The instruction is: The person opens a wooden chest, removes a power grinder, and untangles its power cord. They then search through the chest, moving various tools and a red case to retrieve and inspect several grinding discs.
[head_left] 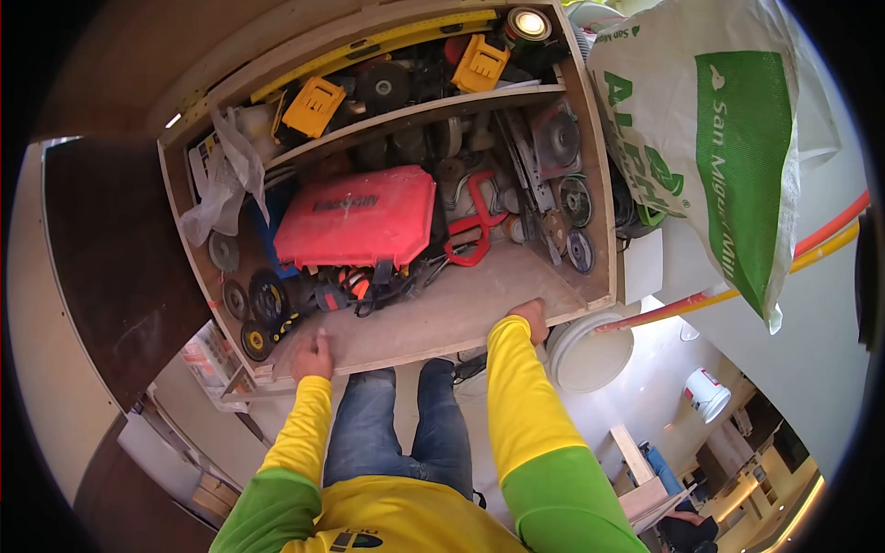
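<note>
A wooden tool cabinet (433, 318) with an upper and a lower shelf fills the middle of the view. My left hand (312, 355) is closed at the front edge of its bottom board, near the left corner. Toward the right corner, my right hand (530, 318) has its fingers curled over the same edge. Behind my hands lies a red tool case (359, 217). A red-framed clamp or saw (477, 221) rests right of it. Several cutting discs (270, 297) hang on the left wall, and more discs (575, 201) on the right wall.
Yellow tool parts (313, 106), a yellow level (378, 41) and a can (527, 28) occupy the upper shelf. A white-green sack (710, 138) hangs at right, near red and yellow pipes (820, 244). Buckets (590, 355) stand on the floor below. A person (687, 530) is at lower right.
</note>
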Demonstrator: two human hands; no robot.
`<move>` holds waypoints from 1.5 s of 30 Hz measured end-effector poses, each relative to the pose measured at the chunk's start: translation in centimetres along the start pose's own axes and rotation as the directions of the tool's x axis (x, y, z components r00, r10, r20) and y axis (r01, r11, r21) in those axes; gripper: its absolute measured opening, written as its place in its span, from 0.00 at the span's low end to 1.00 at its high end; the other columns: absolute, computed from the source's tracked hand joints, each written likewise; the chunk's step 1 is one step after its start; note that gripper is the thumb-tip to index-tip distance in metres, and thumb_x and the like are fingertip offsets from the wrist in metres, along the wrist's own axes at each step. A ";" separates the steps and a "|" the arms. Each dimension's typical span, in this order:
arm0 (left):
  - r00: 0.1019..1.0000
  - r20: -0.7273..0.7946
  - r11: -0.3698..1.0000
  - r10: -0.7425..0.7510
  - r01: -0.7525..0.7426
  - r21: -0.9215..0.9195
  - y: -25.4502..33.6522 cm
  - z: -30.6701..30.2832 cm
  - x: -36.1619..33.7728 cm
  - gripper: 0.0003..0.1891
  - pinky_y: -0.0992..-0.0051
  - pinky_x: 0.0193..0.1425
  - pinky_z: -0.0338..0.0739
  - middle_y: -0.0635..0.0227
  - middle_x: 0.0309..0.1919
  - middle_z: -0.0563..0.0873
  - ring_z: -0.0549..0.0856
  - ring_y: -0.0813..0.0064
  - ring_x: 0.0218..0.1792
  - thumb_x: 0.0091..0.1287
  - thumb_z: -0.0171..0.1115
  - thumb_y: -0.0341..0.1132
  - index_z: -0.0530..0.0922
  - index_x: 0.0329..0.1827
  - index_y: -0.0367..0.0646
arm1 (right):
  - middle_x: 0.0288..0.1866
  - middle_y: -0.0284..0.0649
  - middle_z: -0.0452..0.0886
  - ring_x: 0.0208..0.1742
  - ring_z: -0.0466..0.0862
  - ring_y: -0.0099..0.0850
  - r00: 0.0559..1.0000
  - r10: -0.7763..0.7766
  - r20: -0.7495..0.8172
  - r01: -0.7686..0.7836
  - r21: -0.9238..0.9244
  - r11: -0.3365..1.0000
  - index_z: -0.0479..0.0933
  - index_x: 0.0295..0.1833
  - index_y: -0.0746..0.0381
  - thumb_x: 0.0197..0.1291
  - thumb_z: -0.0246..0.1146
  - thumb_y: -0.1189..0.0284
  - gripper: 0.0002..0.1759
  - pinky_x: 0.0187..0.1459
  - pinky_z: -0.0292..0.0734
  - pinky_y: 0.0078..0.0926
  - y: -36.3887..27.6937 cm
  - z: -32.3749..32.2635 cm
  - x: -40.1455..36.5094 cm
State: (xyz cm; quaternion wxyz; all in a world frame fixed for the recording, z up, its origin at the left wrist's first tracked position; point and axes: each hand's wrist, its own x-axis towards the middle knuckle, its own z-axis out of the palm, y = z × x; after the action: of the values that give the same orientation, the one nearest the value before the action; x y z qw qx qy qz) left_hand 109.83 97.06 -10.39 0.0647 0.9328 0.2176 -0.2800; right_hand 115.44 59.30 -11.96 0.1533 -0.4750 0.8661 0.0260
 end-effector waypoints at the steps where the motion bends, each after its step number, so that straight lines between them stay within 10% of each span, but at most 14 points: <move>1: 0.996 -0.034 0.994 -0.081 0.078 -0.083 0.0 0.2 0.1 0.23 0.58 0.57 0.72 0.57 0.49 0.85 0.81 0.54 0.52 0.67 0.53 0.58 0.83 0.48 0.50 | 0.46 0.62 0.82 0.47 0.83 0.55 0.999 0.043 0.008 -0.043 0.053 0.998 0.79 0.49 0.73 0.48 0.63 0.51 0.35 0.53 0.76 0.47 -0.5 -0.6 -0.7; 21: 0.975 -0.136 0.951 -0.176 0.133 -0.278 1.2 -1.3 -1.0 0.22 0.60 0.55 0.75 0.60 0.45 0.87 0.83 0.54 0.49 0.65 0.57 0.58 0.86 0.42 0.50 | 0.44 0.66 0.82 0.46 0.83 0.58 0.991 0.075 -0.113 -0.034 0.328 0.944 0.78 0.46 0.76 0.43 0.64 0.57 0.33 0.50 0.76 0.46 1.2 2.5 1.8; 29: 0.984 -0.047 0.969 -0.171 0.160 -0.186 1.0 -1.3 -0.8 0.23 0.58 0.55 0.75 0.56 0.45 0.87 0.83 0.52 0.49 0.65 0.55 0.59 0.86 0.43 0.49 | 0.42 0.65 0.83 0.43 0.84 0.57 0.994 0.072 0.085 -0.097 0.344 0.934 0.79 0.45 0.76 0.44 0.63 0.56 0.32 0.48 0.77 0.47 0.6 -0.4 -0.1; 34: 0.991 -0.049 0.971 -0.125 0.113 -0.210 0.9 -1.5 -0.5 0.22 0.58 0.52 0.76 0.54 0.42 0.86 0.84 0.51 0.46 0.67 0.55 0.55 0.85 0.42 0.46 | 0.47 0.63 0.82 0.48 0.83 0.56 0.999 0.035 0.038 -0.046 0.353 0.934 0.78 0.49 0.75 0.46 0.63 0.54 0.34 0.52 0.76 0.45 1.2 0.3 0.5; 35: 0.988 -0.143 0.919 0.050 -0.102 -0.382 0.5 -0.9 0.3 0.19 0.59 0.53 0.75 0.55 0.42 0.86 0.83 0.52 0.46 0.67 0.56 0.51 0.84 0.42 0.44 | 0.49 0.62 0.82 0.50 0.83 0.56 0.992 0.043 0.120 -0.084 0.363 0.928 0.78 0.50 0.75 0.47 0.63 0.53 0.35 0.54 0.76 0.44 0.8 -0.9 -0.4; 38: 0.628 -0.540 0.569 0.560 -0.765 -0.300 7.0 -5.5 4.0 0.11 0.62 0.57 0.72 0.57 0.44 0.84 0.81 0.55 0.49 0.67 0.60 0.38 0.82 0.46 0.42 | 0.50 0.63 0.81 0.51 0.82 0.56 0.992 0.054 0.114 -0.092 0.361 0.928 0.77 0.51 0.75 0.48 0.64 0.52 0.35 0.55 0.76 0.43 0.6 -1.5 -0.8; 42: 0.196 -0.784 0.396 0.589 -0.915 0.069 21.7 -12.3 14.4 0.20 0.55 0.66 0.65 0.53 0.62 0.76 0.74 0.49 0.61 0.62 0.65 0.44 0.79 0.54 0.43 | 0.51 0.64 0.80 0.51 0.82 0.55 0.994 0.000 0.107 -0.043 0.397 0.917 0.76 0.53 0.77 0.49 0.64 0.52 0.38 0.55 0.76 0.42 1.1 -0.1 0.4; 45: 0.174 -0.572 0.419 0.802 -0.845 0.332 29.1 -13.4 21.2 0.37 0.53 0.75 0.54 0.58 0.70 0.68 0.64 0.55 0.71 0.57 0.66 0.58 0.71 0.67 0.48 | 0.51 0.61 0.81 0.49 0.83 0.51 0.999 0.031 0.045 -0.045 0.376 0.925 0.77 0.50 0.80 0.49 0.62 0.56 0.35 0.54 0.75 0.40 0.7 -0.1 -0.1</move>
State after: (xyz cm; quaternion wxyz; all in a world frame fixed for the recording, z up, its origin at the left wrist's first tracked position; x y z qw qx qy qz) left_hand 145.16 82.08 -10.97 0.1522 0.9276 -0.3039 0.1553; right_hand 114.86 59.72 -11.94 0.2577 -0.4192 0.8610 -0.1289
